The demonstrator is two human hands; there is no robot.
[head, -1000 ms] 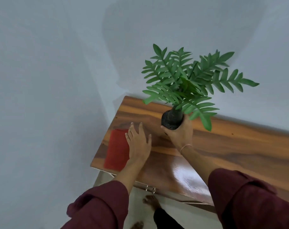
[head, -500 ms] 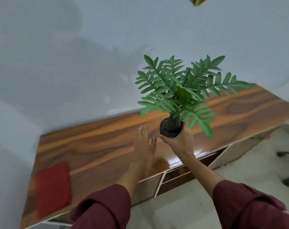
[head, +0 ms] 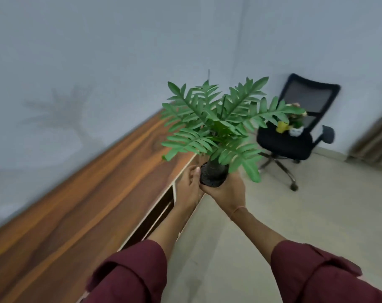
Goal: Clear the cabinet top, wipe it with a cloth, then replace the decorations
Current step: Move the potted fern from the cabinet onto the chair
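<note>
A: Two hands on the potted plant [head: 214, 136]; it has left the cabinet top [head: 80, 206], carried toward the chair [head: 294, 136].

B: Fingers? Right hand [head: 226, 191] wraps the pot; left hand [head: 189, 186] steadies, open (clearing continues).

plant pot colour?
Black, rough-textured pot, held in the right hand; head view.
</note>
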